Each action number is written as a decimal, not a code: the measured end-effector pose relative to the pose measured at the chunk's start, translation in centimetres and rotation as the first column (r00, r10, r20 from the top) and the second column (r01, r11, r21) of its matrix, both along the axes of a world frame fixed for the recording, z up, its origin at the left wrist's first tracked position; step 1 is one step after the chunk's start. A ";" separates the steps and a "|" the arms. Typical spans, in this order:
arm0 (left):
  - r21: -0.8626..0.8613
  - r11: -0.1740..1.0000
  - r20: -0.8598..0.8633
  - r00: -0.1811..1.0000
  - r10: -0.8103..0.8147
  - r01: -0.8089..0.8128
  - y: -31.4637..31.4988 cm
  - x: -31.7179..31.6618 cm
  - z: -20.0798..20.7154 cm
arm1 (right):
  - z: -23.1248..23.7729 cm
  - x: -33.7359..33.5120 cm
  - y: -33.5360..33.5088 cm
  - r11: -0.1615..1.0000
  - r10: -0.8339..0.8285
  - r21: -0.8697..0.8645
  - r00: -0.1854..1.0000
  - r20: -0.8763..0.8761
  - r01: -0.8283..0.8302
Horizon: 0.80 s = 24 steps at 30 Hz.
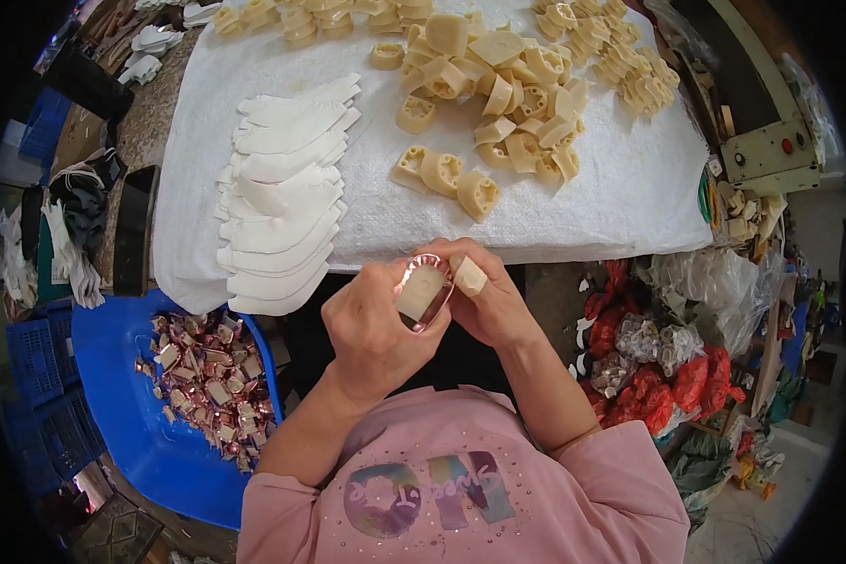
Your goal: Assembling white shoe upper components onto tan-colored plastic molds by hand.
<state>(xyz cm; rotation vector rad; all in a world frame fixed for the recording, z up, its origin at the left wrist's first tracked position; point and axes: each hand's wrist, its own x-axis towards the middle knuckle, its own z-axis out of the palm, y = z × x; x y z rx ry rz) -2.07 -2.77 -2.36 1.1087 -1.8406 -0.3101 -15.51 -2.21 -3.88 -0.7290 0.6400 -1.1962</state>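
Just in front of the cloth's near edge, my left hand (371,320) is closed around a shiny pink metallic cup-shaped piece (444,299), with a cream-coloured insert (420,288) sitting inside its scalloped rim. My right hand (494,305) is closed too, pressed against the far right side of that piece. Between its fingers a small cream block (469,276) sticks out. Some fingertips of both hands are hidden behind the pink piece. Beyond the hands, loose cream moulded pieces (440,173) lie on a white woven cloth (376,230).
Overlapping white flat shapes (282,207) lie in a column at left on the cloth. A blue tub (122,404) at lower left holds many shiny pink pieces (218,381). A dark phone (135,230) lies left of the cloth. Red plastic bags (644,395) sit at right.
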 end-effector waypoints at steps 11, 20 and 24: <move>-0.032 0.992 0.032 0.992 0.122 -0.121 -0.1 2.4 -1.2 | 0.5 2.1 -0.9 0.930 -0.221 -0.367 0.740 -0.635 -0.037; 0.163 0.767 0.137 0.784 0.606 -0.621 1.8 14.6 -2.6 | 1.9 4.5 -7.3 0.709 -0.535 -0.666 0.438 -0.722 -0.231; 0.115 0.467 0.340 0.477 0.811 -0.877 5.5 22.7 -5.0 | 1.7 5.9 -8.9 0.683 -0.561 -0.675 0.392 -0.729 -0.277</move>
